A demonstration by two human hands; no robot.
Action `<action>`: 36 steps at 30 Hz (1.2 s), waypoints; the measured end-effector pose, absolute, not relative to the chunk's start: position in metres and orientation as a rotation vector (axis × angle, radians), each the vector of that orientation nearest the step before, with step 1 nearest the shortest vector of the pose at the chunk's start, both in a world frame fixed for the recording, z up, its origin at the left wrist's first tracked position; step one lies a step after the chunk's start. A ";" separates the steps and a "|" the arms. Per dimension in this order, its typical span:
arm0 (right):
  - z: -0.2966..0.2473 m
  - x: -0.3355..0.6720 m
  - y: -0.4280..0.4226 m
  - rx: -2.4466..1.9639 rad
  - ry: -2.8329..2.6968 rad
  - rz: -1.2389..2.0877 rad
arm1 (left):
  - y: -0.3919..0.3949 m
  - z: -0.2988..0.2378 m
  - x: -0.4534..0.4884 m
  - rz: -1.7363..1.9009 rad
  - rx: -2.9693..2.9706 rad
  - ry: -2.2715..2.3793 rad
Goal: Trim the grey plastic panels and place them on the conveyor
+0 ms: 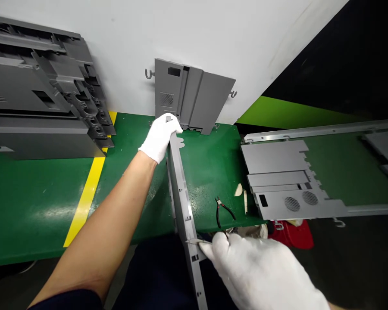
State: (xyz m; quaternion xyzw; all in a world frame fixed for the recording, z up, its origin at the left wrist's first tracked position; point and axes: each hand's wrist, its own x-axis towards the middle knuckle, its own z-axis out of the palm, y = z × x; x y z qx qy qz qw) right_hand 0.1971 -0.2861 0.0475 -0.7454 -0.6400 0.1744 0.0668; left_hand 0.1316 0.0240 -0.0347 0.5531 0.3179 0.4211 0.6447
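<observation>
The left grip (160,137) closes on the top of a grey panel (183,202), holding it steady. The right grip (257,271) pinches a thin blade (198,242) against its edge.

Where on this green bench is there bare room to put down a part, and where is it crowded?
The green bench has bare room between the long grey plastic strip and the pliers. Another patch lies below the grey housing, left of the yellow tape. It is crowded near the pliers, by the white offcuts and grey panel.
</observation>
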 end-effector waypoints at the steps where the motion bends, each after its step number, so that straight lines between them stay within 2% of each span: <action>1: 0.047 0.198 -0.288 -2.243 -1.928 0.532 | 0.024 -0.035 0.131 0.958 1.262 0.729; 10: 0.043 0.198 -0.292 -2.135 -2.085 0.537 | 0.024 -0.037 0.131 0.960 1.243 0.721; 14: 0.046 0.199 -0.283 -2.153 -1.883 0.538 | 0.022 -0.036 0.132 0.964 1.233 0.708; 19: 0.046 0.216 -0.255 -2.095 -1.523 0.819 | 0.018 -0.032 0.132 0.928 1.213 0.695; 23: 0.041 0.239 -0.212 -2.012 -1.383 0.882 | 0.025 -0.033 0.130 0.851 1.165 0.706; 31: 0.045 0.261 -0.088 -2.171 -1.952 0.424 | 0.033 -0.025 0.126 0.810 1.163 0.742; 36: 0.051 0.251 -0.057 -2.356 -2.183 0.180 | 0.029 -0.019 0.121 0.841 1.202 0.873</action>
